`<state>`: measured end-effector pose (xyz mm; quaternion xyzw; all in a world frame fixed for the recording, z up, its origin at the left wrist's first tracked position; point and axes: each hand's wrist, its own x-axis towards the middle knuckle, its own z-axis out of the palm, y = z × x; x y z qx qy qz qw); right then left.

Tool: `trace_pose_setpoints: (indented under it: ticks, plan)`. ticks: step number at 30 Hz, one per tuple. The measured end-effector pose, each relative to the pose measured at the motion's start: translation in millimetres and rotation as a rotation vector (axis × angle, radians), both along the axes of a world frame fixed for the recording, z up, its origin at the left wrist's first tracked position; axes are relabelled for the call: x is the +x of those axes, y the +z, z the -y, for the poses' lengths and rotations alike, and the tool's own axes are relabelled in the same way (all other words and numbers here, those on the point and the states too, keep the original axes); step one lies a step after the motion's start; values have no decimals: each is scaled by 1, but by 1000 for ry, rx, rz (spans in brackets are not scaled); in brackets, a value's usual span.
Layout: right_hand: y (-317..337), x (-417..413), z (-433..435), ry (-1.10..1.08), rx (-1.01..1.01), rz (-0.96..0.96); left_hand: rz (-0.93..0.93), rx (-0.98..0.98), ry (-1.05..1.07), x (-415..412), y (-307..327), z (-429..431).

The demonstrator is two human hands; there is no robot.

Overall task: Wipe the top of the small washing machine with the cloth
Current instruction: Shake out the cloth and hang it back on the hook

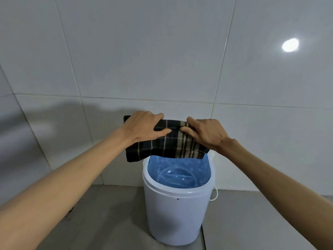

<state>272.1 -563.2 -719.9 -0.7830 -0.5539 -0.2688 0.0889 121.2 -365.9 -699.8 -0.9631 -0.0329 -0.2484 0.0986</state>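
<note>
**Checked cloth held over the washing machine**

Nearest stands the small washing machine (177,212), a white round tub on the grey floor (111,222), close to the wall. Its top is a see-through blue lid (178,173) with a curved ridge showing beneath. A thin white cord (215,193) loops at its right side. Above the lid's far edge hangs the cloth (167,147), dark with tan and pale stripes in a check, folded double. The left hand (144,126) grips its upper left part, fingers curled over the fold; the right hand (205,131) pinches the upper right part. Behind rises the white tiled wall (162,51).
</note>
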Motion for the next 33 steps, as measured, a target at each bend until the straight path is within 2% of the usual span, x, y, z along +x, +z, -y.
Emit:
trace_pose_setpoints:
  ticks: [6,9,12,16,20,24,33]
  plan:
    - [-46,55,-62,21,-69,-32,-74,-80,1,48,-60,-56]
    - [-41,69,-87,47,-64,-36,-60,-111,-2,58,-50,-79]
    - [-4,75,-109,61,-76,-48,-49,-107,-1,61,-13,-100]
    - [82,72,-136,64,-80,-51,-14,-52,17,52,68,-125]
    - [194,57,-166,86,-101,-51,-18,-114,56,32,175,-146]
    - [301,45,-193,114,-80,-54,13,-71,93,14,282,-168]
    - [513,25,-255,205,38,-39,41,11,172,-18,509,-216]
